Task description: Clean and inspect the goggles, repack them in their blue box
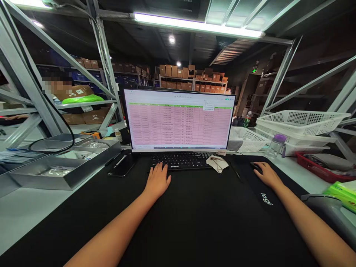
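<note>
My left hand (pixel 158 179) lies with its fingers spread on the left part of a black keyboard (pixel 186 161). Off to the right, my right hand (pixel 266 173) is wrapped over a dark computer mouse (pixel 256 168) on a black mouse pad (pixel 257 189). Behind the keyboard stands a monitor (pixel 180 122) with a pink spreadsheet, a green header row and a small pop-up menu at its upper right. A crumpled whitish cloth or tissue (pixel 217 163) covers the keyboard's right end. A black phone (pixel 121 165) rests left of the keyboard.
Grey metal trays (pixel 69 170) hold small bagged items at the left. White plastic baskets (pixel 300 122), a purple-capped bottle (pixel 276 146) and a red basket (pixel 314 168) stand at the right. A grey device (pixel 325 207) sits near my right forearm. Another person (pixel 59 87) is behind the frame.
</note>
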`<act>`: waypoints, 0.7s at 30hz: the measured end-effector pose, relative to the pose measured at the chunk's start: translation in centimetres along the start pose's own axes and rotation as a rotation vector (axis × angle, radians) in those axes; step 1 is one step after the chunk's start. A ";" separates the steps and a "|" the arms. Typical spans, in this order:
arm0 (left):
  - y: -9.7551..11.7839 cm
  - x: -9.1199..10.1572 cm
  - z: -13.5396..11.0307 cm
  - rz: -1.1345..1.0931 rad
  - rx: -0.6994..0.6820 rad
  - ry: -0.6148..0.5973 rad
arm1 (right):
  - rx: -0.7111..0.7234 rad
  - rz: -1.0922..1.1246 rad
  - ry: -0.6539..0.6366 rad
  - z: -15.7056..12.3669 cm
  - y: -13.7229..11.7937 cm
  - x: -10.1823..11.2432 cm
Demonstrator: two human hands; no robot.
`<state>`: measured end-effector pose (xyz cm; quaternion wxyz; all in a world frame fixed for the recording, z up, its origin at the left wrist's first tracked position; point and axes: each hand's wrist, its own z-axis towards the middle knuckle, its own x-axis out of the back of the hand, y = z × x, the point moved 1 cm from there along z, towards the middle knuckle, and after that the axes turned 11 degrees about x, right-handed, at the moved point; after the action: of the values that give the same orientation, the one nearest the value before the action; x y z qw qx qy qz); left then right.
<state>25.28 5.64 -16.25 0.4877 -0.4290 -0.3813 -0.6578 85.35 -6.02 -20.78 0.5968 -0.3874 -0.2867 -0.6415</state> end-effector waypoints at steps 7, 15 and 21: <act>0.0 -0.2 0.1 0.004 0.006 -0.004 | -0.001 -0.002 0.001 0.0 0.1 0.0; 0.0 -0.2 0.0 0.005 0.008 -0.008 | 0.001 -0.010 -0.012 -0.1 0.0 0.1; 0.1 0.1 -0.1 0.012 0.011 -0.028 | 0.014 -0.014 -0.031 -0.1 0.0 0.4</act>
<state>25.39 5.50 -16.19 0.4886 -0.4380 -0.3889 -0.6466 85.30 -6.29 -20.49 0.5907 -0.3910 -0.3030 -0.6375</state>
